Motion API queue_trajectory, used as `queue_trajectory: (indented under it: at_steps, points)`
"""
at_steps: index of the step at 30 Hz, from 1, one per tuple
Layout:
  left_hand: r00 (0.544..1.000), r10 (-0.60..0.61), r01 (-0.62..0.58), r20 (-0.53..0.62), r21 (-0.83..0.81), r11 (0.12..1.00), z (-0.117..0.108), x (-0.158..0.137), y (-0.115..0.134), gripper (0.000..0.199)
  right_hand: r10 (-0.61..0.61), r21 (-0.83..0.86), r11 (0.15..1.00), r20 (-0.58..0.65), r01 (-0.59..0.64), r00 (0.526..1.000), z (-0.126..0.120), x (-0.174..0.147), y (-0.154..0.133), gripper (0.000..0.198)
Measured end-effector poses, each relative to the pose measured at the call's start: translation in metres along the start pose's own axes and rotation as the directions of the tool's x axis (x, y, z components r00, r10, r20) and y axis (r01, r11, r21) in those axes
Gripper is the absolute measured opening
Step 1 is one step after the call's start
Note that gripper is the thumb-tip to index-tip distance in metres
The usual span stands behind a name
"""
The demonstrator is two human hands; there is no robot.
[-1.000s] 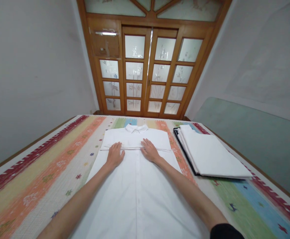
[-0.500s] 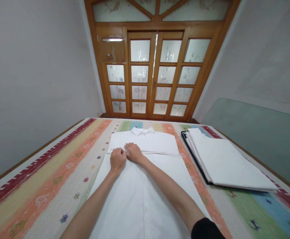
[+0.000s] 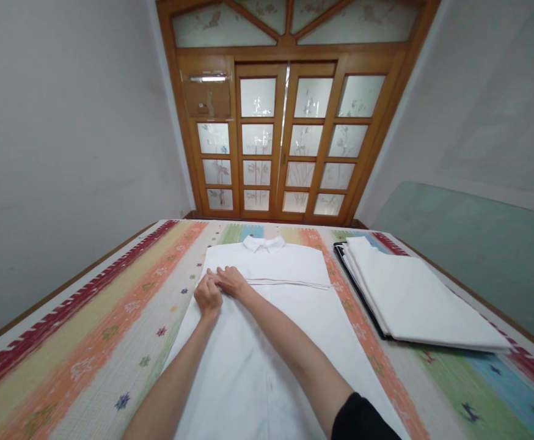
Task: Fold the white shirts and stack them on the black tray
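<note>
A white collared shirt (image 3: pixel 285 305) lies flat before me, its collar at the far end. Across the chest runs a narrow double-edged fold or band (image 3: pixel 289 283) of the same white cloth. My left hand (image 3: pixel 208 297) is closed in a pinch at the left part of this band, near the shirt's left edge. Beside it, almost touching, my right hand (image 3: pixel 231 281) has its fingers bent down onto the same line, closed on the cloth. The fingertips of both hands are partly hidden, and so is the bit of fabric between them.
A stack of folded cloth, white on top with a black edge beneath (image 3: pixel 418 299), lies to the right. A striped, patterned cover (image 3: pixel 148 311) spreads under everything. A pale green board (image 3: pixel 473 244) stands along the right wall. Wooden glass-paned doors (image 3: pixel 271 140) rise beyond the far edge.
Both hands have slid left along the band, toward the shirt's left edge. More of the band shows to the right of them. The folded stack has stayed put.
</note>
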State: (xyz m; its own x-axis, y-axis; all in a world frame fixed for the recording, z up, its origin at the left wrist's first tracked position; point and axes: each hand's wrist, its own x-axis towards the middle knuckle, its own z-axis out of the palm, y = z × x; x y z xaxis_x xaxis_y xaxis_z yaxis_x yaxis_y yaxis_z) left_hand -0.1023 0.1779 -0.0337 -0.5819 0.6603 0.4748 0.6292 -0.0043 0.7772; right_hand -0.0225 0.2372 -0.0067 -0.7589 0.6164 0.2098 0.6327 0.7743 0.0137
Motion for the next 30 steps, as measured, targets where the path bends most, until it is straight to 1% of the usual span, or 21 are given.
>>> queue_trajectory:
  at_steps: [3,6,8,9,10,11,12,13,14,16,17,19,21,23,24,26,28,30]
  points:
    - [1.000,-0.016,0.016,-0.008,0.000,1.000,-0.002,0.000,0.001,0.026,0.120,0.059,0.991,-0.045,-0.117,0.992,0.003,0.004,-0.005,0.026]
    - [1.000,-0.013,0.013,0.014,0.015,1.000,-0.002,0.001,0.001,0.026,0.262,0.092,0.962,-0.068,-0.256,0.963,0.003,0.009,0.000,0.022]
    - [0.999,-0.003,0.002,0.039,0.029,1.000,-0.001,0.002,0.001,0.025,0.359,0.108,0.931,-0.088,-0.349,0.929,0.001,0.008,0.013,0.024]
    - [0.999,0.004,-0.006,0.053,0.037,0.999,0.000,0.002,0.001,0.023,0.423,0.152,0.902,-0.122,-0.404,0.898,-0.002,0.006,0.023,0.024]
    - [0.997,0.012,-0.015,0.070,0.043,0.999,0.001,0.003,0.000,0.021,0.492,0.223,0.863,-0.170,-0.453,0.854,-0.004,0.003,0.036,0.025]
    - [0.996,0.020,-0.024,0.087,0.047,0.999,0.002,0.003,0.001,0.019,0.588,0.366,0.792,-0.240,-0.489,0.773,-0.008,-0.003,0.050,0.023]
    - [0.994,0.026,-0.031,0.105,0.046,0.998,0.004,0.002,0.001,0.016,0.684,0.544,0.697,-0.309,-0.467,0.661,-0.012,-0.010,0.066,0.020]
    - [0.992,0.040,-0.046,0.123,0.047,0.998,0.005,0.002,0.001,0.013,0.760,0.698,0.603,-0.354,-0.387,0.545,-0.016,-0.020,0.084,0.017]
    - [0.987,0.068,-0.077,0.144,0.053,0.996,0.007,0.002,0.002,0.011,0.790,0.734,0.571,-0.370,-0.366,0.489,-0.022,-0.031,0.102,0.019]
    - [0.965,0.173,-0.193,0.195,0.086,0.977,0.010,0.000,0.005,0.011,0.832,0.767,0.530,-0.386,-0.362,0.399,-0.034,-0.059,0.138,0.026]
    - [0.943,0.241,-0.271,0.229,0.108,0.956,0.012,0.000,0.007,0.012,0.850,0.781,0.509,-0.392,-0.361,0.352,-0.041,-0.075,0.156,0.029]
    - [0.879,0.361,-0.418,0.312,0.139,0.898,0.017,-0.003,0.012,0.016,0.880,0.801,0.472,-0.401,-0.367,0.255,-0.055,-0.107,0.187,0.032]
    - [0.820,0.419,-0.501,0.391,0.133,0.855,0.024,-0.008,0.020,0.017,0.905,0.825,0.423,-0.410,-0.375,0.118,-0.068,-0.138,0.212,0.030]
    - [0.764,0.445,-0.549,0.468,0.108,0.829,0.034,-0.014,0.031,0.016,0.908,0.833,0.397,-0.417,-0.385,0.035,-0.079,-0.165,0.230,0.025]
    - [0.730,0.456,-0.572,0.510,0.089,0.816,0.040,-0.019,0.038,0.017,0.908,0.836,0.387,-0.419,-0.388,0.002,-0.082,-0.176,0.237,0.023]
    - [0.648,0.481,-0.619,0.590,0.040,0.784,0.054,-0.028,0.053,0.019,0.904,0.841,0.377,-0.426,-0.387,-0.045,-0.088,-0.194,0.248,0.021]
    - [0.566,0.508,-0.659,0.649,-0.012,0.752,0.069,-0.039,0.069,0.020,0.898,0.847,0.374,-0.432,-0.378,-0.078,-0.090,-0.205,0.255,0.020]
    - [0.503,0.530,-0.688,0.682,-0.055,0.724,0.085,-0.048,0.085,0.021,0.891,0.851,0.379,-0.442,-0.362,-0.106,-0.094,-0.211,0.260,0.021]
